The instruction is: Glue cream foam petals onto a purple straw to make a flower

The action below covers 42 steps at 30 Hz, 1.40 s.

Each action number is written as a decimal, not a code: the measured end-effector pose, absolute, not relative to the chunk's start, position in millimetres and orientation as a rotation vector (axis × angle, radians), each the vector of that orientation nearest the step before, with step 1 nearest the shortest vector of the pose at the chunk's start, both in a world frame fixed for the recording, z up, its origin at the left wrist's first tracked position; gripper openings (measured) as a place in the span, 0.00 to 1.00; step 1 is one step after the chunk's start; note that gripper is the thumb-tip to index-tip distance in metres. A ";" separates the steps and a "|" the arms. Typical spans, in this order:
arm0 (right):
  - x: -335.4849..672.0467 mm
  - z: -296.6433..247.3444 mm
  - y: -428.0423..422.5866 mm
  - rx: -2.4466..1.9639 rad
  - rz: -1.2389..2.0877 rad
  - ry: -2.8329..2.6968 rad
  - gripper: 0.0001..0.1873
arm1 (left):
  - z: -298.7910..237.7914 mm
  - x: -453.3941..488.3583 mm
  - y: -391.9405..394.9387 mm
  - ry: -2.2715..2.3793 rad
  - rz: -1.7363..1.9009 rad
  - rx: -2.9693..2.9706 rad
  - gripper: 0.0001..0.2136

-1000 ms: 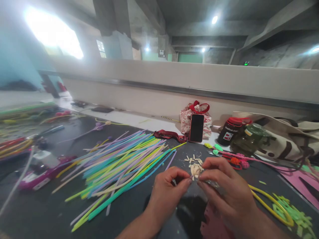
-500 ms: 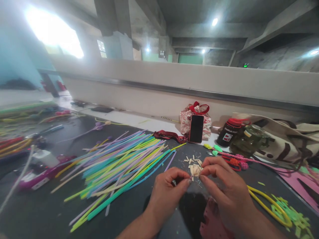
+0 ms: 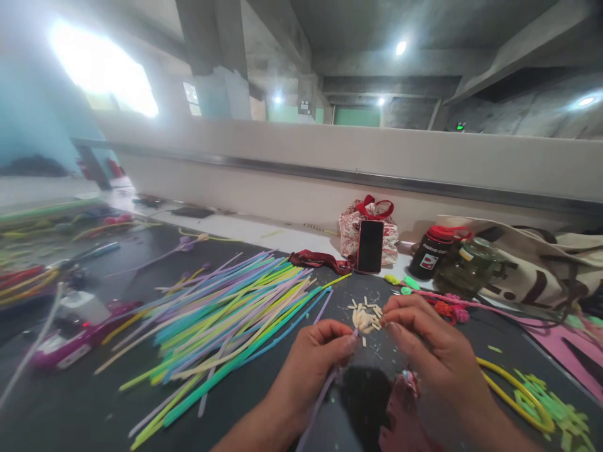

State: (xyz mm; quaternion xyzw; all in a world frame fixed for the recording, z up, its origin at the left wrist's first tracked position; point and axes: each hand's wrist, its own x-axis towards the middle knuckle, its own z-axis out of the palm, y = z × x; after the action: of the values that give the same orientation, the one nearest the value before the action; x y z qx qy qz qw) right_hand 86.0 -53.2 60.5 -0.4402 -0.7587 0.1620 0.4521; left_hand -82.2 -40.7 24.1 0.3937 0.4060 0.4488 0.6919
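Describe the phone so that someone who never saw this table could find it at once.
At the far edge of the dark table, find the red-and-white patterned bag with red handles. The smartphone leans upright against its front, left of the red-capped bottle. It alone is a flat black rectangle.

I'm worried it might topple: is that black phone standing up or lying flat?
Standing upright: the phone rests on its bottom edge, leaning against the red-patterned bag behind it.
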 end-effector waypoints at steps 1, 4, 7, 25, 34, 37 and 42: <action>86.9 61.1 -52.6 -1.091 0.421 -1.836 0.07 | 22.8 -82.6 -39.9 0.873 0.979 0.829 0.11; 91.5 60.0 -48.0 -1.075 0.450 -1.768 0.07 | 21.1 -84.2 -38.6 0.818 0.916 0.714 0.10; 95.7 56.3 -42.1 -1.093 0.469 -1.806 0.07 | 21.6 -85.3 -38.6 0.810 0.867 0.649 0.10; 89.2 66.4 -33.6 -1.116 0.390 -2.119 0.04 | 23.7 -81.2 -37.3 0.999 1.001 0.932 0.14; 87.4 64.7 -36.6 -1.135 0.251 -2.144 0.03 | 28.0 -83.7 -41.4 1.171 1.067 1.186 0.08; 86.4 64.9 -38.1 -1.167 0.245 -2.143 0.03 | 31.6 -83.4 -43.5 1.223 1.066 1.245 0.08; 84.0 64.9 -42.4 -1.144 0.277 -2.118 0.04 | 32.5 -82.9 -45.0 1.241 1.090 1.323 0.07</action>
State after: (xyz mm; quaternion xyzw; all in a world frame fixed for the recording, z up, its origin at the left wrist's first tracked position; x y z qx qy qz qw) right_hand 84.0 -42.4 64.9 -0.4421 -0.8182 0.1069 0.3516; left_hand -82.9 -45.0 32.5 0.5448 0.5109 0.4489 0.4904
